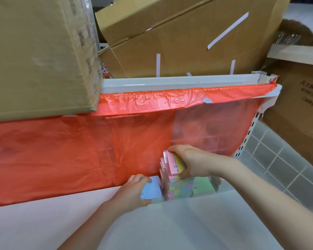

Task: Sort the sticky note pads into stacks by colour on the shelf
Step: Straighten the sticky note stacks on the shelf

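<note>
Gripping pads: left hand blue pad, right hand pink pad.

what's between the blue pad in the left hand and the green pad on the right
In the head view, a tall stack of pink sticky note pads stands between the blue sticky note pad and the green sticky note pad.

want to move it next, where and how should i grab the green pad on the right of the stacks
Take the green pad by its two opposite side edges, coming down from above. It lies flat with its broad face up on the pile, so only the edges offer a pinch. The right hand, holding pink and yellow pads, hangs just above it.
</note>
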### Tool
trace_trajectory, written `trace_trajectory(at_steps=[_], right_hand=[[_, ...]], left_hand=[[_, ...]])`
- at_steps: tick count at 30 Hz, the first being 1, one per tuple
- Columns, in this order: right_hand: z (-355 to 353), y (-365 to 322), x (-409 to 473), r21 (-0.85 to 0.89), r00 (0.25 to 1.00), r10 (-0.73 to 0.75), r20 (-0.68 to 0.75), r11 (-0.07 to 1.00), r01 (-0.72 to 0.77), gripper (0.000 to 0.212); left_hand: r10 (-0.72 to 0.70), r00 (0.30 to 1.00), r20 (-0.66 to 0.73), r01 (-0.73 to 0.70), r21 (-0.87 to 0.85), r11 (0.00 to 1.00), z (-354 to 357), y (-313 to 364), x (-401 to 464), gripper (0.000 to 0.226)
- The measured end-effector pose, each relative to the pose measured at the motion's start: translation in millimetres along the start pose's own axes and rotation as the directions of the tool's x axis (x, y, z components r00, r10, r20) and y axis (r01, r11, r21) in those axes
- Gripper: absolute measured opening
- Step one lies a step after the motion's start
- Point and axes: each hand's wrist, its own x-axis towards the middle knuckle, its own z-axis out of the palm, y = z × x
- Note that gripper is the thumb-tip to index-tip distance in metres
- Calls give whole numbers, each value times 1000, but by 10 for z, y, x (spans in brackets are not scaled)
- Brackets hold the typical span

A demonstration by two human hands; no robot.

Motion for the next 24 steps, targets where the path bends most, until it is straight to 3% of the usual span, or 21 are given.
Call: trace_trajectory(at_steps=[4,9,12,14,17,20,24], right_hand=[[35,-10,81,-39,997,7,74,999,-4,82],[90,42,69,-11,998,-25,64,1000,26,87],[149,124,-17,67,999,-41,-27,997,43,83],[223,215,-94,170,985,1,-173,985,29,75],[393,349,-224,359,921,152,-359,933,-15,68],[610,400,-338,525,892,279,-356,850,-56,69],[797,366,-373,661,883,323,-341,751,-19,54]], left_hand=[[-18,1000,2,18,-11,1000,8,24,-20,62],[-76,997,5,74,175,982,38,150,-56,65],[-66,991,-120,82,136,987,-46,316,-118,85],[-60,975,-212,72,46,996,-129,458,-147,93],[-56,936,-347,30,-80,996,-189,684,-84,66],[-132,912,-388,69,-173,983,-155,868,-7,60],[-229,852,-470,84,-308,948,-55,1011,40,35]])
